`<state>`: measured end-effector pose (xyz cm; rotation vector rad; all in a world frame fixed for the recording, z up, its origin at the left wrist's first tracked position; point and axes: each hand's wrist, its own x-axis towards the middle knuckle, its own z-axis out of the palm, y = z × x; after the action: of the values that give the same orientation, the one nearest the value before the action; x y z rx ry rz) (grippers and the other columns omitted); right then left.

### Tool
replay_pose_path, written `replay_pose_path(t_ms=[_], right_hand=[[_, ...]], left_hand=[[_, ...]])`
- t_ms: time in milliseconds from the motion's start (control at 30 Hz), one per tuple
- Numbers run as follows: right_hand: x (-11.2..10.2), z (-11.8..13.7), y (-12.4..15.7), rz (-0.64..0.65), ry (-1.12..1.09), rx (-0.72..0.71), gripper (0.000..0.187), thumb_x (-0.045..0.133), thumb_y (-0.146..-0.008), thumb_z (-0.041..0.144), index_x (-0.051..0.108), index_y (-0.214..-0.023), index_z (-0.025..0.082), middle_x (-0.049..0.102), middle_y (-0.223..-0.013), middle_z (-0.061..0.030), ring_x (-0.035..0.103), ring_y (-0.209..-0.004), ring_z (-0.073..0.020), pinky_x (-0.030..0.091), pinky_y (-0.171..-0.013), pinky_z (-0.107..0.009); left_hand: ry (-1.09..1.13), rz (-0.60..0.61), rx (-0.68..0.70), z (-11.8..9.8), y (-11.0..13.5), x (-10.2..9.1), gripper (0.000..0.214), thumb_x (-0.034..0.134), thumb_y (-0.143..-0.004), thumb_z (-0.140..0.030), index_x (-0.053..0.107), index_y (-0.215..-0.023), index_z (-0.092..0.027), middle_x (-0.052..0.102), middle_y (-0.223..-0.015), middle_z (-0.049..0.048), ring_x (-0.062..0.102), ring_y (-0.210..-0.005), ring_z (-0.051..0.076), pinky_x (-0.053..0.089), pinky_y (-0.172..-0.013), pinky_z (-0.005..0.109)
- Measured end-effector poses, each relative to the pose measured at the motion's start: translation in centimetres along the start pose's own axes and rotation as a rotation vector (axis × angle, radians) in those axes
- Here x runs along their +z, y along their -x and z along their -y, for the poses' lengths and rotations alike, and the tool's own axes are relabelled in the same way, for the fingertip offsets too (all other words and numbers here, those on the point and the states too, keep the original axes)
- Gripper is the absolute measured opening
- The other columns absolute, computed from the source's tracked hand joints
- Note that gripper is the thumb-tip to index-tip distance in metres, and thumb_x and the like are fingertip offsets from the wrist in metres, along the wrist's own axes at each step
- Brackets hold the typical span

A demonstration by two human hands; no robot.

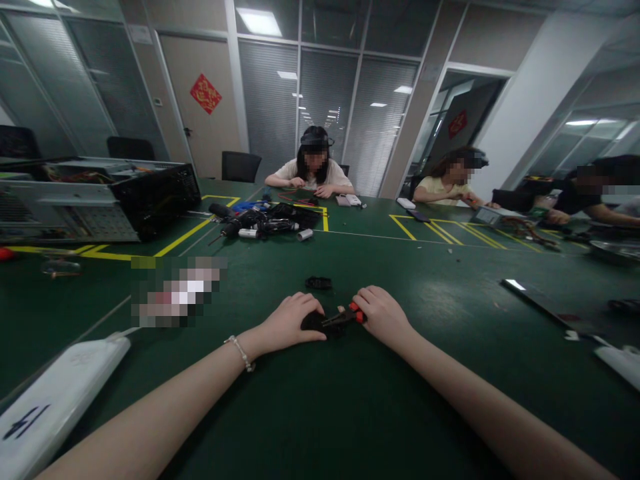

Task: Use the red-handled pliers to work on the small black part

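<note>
A white box (55, 400) sits at the near-left bench (350, 413) edge. Mid-bench, the left hand (290, 323) curls over a black part (313, 322), holding it. The right hand (383, 313) grips red-handled pliers (345, 315) touching it. Open green surface surrounds them. A small black piece (319, 283) lies just beyond, and a tool pile (265, 223) far off.

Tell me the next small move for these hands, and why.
Probably press the left hand down to steady the small black part, then squeeze the red-handled pliers on it. The right hand grips the handles and the tips point into the part beside the left fingers. Whether the tips touch it is too small to tell.
</note>
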<state>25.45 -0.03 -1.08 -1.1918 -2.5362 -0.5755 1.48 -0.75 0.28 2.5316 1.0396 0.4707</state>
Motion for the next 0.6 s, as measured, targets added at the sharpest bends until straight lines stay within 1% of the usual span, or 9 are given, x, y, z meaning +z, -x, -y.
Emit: replay_pose_path(t_ms=[133,233,600], right_hand=[[-0.17,0.19,-0.07,0.006,0.032,0.027,0.011,0.049,-0.073,0.014,0.057,-0.080,0.015,0.056,-0.081,-0.0065,0.048,-0.076,-0.0183,0.038,-0.071,-0.031],[-0.33,0.34,-0.11,-0.004,0.032,0.036,0.010,0.047,-0.075,0.015,0.057,-0.078,0.015,0.057,-0.079,-0.0066,0.048,-0.074,-0.0178,0.037,-0.069,-0.030],[-0.36,0.36,-0.03,0.018,0.019,0.046,0.013,0.049,-0.072,0.010,0.057,-0.082,0.015,0.058,-0.083,-0.0061,0.049,-0.077,-0.0178,0.038,-0.071,-0.031]], left_hand=[[-0.003,-0.003,0.005,0.13,-0.04,0.11,0.035,0.058,-0.072,-0.048,0.052,-0.096,-0.022,0.051,-0.099,0.0018,0.045,-0.092,0.021,0.036,-0.077,0.032],[-0.005,0.004,0.007,0.15,0.00,0.10,0.036,0.057,-0.072,-0.049,0.052,-0.096,-0.023,0.051,-0.100,0.0018,0.045,-0.092,0.021,0.036,-0.078,0.032],[0.008,0.020,0.003,0.12,-0.03,0.03,0.036,0.056,-0.073,-0.050,0.053,-0.097,-0.024,0.051,-0.101,0.0013,0.045,-0.094,0.021,0.036,-0.079,0.033]])
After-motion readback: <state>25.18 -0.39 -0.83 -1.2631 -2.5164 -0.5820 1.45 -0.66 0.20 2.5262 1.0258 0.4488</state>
